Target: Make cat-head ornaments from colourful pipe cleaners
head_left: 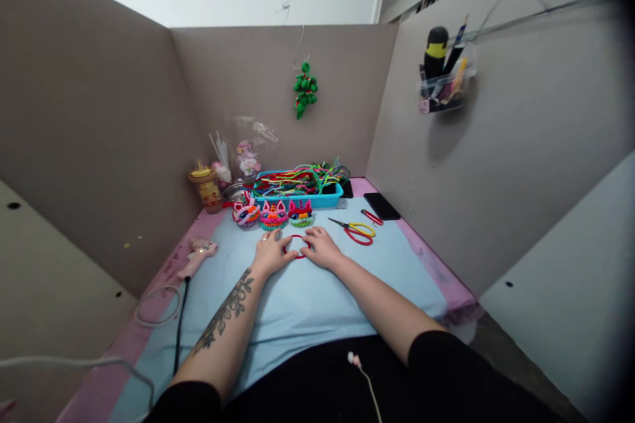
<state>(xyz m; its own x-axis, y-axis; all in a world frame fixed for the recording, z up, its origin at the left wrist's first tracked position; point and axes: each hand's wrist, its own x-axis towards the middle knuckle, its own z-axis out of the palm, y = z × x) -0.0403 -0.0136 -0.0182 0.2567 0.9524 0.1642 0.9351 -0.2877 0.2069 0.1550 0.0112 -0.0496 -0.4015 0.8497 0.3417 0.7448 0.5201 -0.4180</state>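
Red loop (pixel 299 257) noted on the blue cloth (pixel 397 271) of the desk (pixel 459 292), between my left grip (pixel 270 255) and right grip (pixel 323 249).

Thumb and forefinger of each grip stand apart at the loop's two sides; whether either pinches it, I cannot tell. Three colourful animal-face pieces (pixel 274 215) sit in a row just beyond my fingers, a blue tray (pixel 322 201) of cords (pixel 292 182) behind them. Scissors (pixel 354 230), handles yellow and red, lie to my right.
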